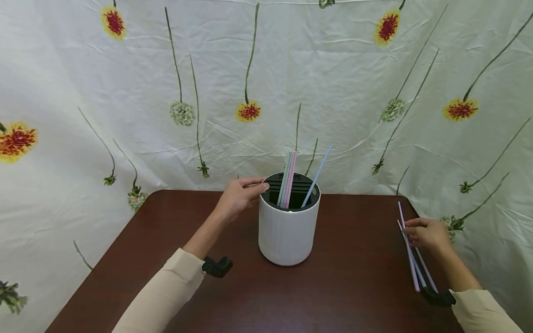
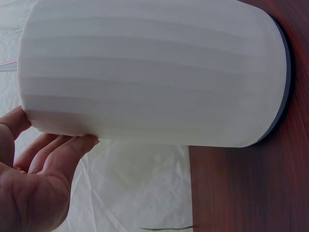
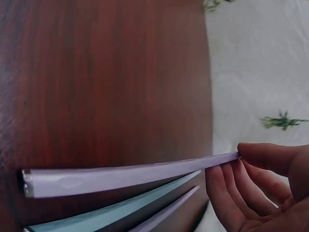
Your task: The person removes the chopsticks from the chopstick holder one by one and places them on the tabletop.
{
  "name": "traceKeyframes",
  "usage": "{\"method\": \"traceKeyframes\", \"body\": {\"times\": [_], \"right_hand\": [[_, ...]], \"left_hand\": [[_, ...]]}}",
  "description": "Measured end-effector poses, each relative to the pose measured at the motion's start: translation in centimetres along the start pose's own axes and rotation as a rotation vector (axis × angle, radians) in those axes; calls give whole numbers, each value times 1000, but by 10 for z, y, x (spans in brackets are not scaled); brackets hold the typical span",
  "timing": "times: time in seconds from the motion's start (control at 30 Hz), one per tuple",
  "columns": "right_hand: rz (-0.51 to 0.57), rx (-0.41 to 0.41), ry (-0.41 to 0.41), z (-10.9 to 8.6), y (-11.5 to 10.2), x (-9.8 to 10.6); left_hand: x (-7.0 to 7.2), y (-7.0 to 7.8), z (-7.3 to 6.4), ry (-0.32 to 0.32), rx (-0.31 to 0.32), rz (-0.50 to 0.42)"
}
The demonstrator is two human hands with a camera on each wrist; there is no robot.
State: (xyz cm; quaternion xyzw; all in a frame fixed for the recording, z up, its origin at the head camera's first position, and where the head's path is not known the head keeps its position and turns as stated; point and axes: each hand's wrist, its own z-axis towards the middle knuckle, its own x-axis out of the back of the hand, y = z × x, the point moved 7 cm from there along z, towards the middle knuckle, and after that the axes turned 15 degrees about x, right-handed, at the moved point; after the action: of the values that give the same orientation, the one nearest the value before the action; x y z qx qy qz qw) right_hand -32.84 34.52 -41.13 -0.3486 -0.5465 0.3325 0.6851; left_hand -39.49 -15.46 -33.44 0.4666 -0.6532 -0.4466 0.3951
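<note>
A white round holder point(image 1: 287, 236) with a dark slotted top stands upright on the brown table point(image 1: 341, 286). My left hand point(image 1: 239, 199) holds it at the upper left side, thumb at the rim and fingers against the outer wall in the left wrist view. Pink and pale green straws point(image 1: 287, 180) and a blue straw point(image 1: 316, 175) stick up from the holder's opening. Near the table's right edge, my right hand point(image 1: 429, 233) pinches the end of a lilac straw point(image 3: 111, 179) between thumb and fingers. Beside it lie a light blue straw point(image 3: 116, 205) and another lilac straw point(image 3: 166, 210).
A white cloth point(image 1: 233, 55) printed with flowers hangs behind the table and along both sides. The table's right edge runs right by the straws and my right hand. A dark wrist strap point(image 1: 217, 267) sits over my left sleeve cuff.
</note>
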Motion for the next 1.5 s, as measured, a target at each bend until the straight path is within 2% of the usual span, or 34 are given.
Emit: {"method": "traceKeyframes", "body": {"times": [0.3,0.6,0.93,1.07,1.2,1.3,1.5], "right_hand": [[-97,-55,-83,-2,24,-3],[-109,-76,-94,-2,33,-7],[-109,-92,-22,-4,40,-9],[-160,-104,-8,-5,38,-7],[-240,-58,0,-2,21,-6],[-226,3,13,5,-8,-12],[-19,149,9,21,-93,-35]], "left_hand": [[-1,1,-2,-1,-1,3],[0,2,-2,4,11,4],[0,2,-4,-2,19,16],[0,1,-3,0,18,24],[0,0,-2,0,15,19],[0,0,-1,-1,16,7],[0,0,-1,-3,17,1]]}}
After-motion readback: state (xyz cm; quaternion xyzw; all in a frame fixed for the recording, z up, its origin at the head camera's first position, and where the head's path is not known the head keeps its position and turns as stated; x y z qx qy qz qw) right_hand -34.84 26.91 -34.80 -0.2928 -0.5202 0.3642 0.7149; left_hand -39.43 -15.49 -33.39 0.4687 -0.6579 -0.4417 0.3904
